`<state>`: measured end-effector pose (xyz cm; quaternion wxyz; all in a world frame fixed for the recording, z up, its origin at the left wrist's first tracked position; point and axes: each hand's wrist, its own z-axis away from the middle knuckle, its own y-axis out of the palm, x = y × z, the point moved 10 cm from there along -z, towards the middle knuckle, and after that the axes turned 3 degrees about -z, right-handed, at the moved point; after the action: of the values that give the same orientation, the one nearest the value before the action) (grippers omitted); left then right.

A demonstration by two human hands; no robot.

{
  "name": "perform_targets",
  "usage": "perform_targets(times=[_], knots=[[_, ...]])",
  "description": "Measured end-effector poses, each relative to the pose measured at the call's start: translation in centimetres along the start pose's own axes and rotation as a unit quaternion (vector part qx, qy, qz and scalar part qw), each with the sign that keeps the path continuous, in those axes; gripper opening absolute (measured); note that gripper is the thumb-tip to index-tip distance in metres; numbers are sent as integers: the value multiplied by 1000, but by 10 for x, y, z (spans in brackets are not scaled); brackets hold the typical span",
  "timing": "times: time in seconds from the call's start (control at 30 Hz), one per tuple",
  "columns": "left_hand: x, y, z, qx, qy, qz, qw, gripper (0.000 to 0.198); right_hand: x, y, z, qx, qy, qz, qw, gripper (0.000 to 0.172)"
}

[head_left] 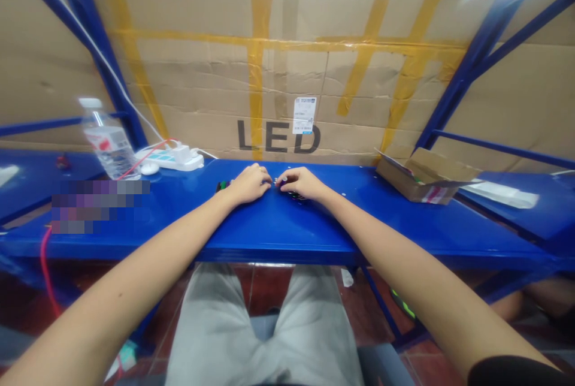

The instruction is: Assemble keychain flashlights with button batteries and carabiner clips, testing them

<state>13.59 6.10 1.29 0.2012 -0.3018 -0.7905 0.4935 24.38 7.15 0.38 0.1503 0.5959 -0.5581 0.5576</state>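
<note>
My left hand (250,184) rests over the blue tabletop (269,227) with its fingers curled inward. What its fingertips hold, if anything, is too small to make out. Beside its wrist side lie small dark and green pieces (221,186), partly covered by the hand. Facing it across a narrow gap, my right hand (304,183) has thumb and forefinger drawn together at a tiny dark, purplish item (283,181), whose kind I cannot tell. Under the right palm, more small dark pieces (296,195) show in part.
At left stand a water bottle (108,143) and a white power strip (179,158) with cables. An open cardboard box (422,176) sits at right. Behind the table rises a taped cardboard sheet (202,86) marked LED. Blue frame posts (467,74) flank it.
</note>
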Motion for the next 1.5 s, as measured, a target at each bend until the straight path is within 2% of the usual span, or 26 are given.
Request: perform_targets(times=[0.17,0.27,0.37,0.5,0.67,0.87,0.97,1.03,1.23,1.33,1.5], knots=[[-3,4,-4,24,-17,-44,999,27,26,-5,4,-32,-121,121,985,22],[-2,4,-4,38,-35,-44,998,26,34,-1,6,-24,-155,147,977,25],[-1,3,-4,49,-50,-32,997,21,30,-1,5,-20,-141,162,976,24],[2,1,-1,43,-76,21,996,9,16,-6,2,-28,-81,169,982,19],[0,1,4,41,-70,57,995,6,5,-11,1,-34,-36,162,986,17],[-10,1,5,43,-4,77,996,8,1,-12,1,-31,-15,143,989,18],[-13,0,5,48,9,77,996,11,1,-13,1,-35,-16,148,988,18],[-15,-7,5,29,7,78,997,10,2,-14,1,-38,-22,154,987,18],[-32,-49,8,-137,19,100,985,8,4,-13,1,-44,-19,146,988,17],[-42,-52,10,-159,46,93,982,9,10,-11,1,-43,-32,142,988,14],[-46,-45,8,-148,66,88,983,10,17,-10,2,-40,-47,140,988,10]])
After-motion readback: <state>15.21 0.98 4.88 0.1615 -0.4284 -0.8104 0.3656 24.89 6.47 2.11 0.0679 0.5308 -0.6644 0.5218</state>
